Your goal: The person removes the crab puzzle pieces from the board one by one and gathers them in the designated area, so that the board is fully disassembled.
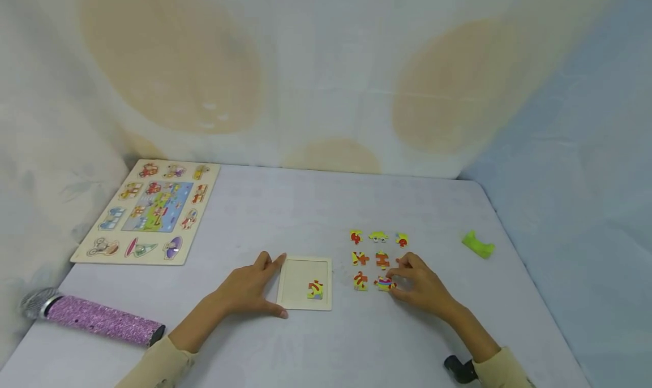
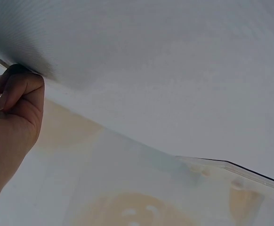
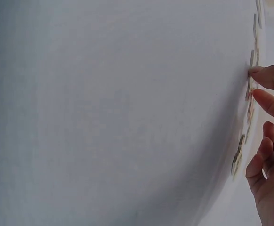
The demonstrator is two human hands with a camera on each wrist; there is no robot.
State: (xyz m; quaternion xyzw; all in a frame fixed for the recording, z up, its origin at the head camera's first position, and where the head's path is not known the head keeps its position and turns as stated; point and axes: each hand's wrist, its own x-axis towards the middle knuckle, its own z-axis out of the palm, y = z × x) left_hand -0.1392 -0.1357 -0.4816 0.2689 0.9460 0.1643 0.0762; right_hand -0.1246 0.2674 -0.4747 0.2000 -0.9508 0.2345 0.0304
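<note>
A square wooden puzzle tray [image 1: 292, 286] lies flat on the table, with one yellow and red jigsaw piece [image 1: 315, 289] in its lower right corner. My left hand [image 1: 249, 289] holds the tray's left side, index finger at the upper corner and thumb at the lower one. In the left wrist view its other fingers are curled. My right hand [image 1: 420, 283] pinches a rainbow-patterned jigsaw piece [image 1: 384, 284] between thumb and finger, at the bottom of a grid of loose pieces. Another piece beside it is partly covered by this hand.
Several loose pieces, including an orange piece [image 1: 382, 259], stand in rows right of the tray. A picture puzzle board [image 1: 191, 249] lies back left, a glittery pink microphone [image 1: 99, 320] front left. A green curved object [image 1: 478, 245] lies far right, a black object [image 1: 460, 369] by the right sleeve.
</note>
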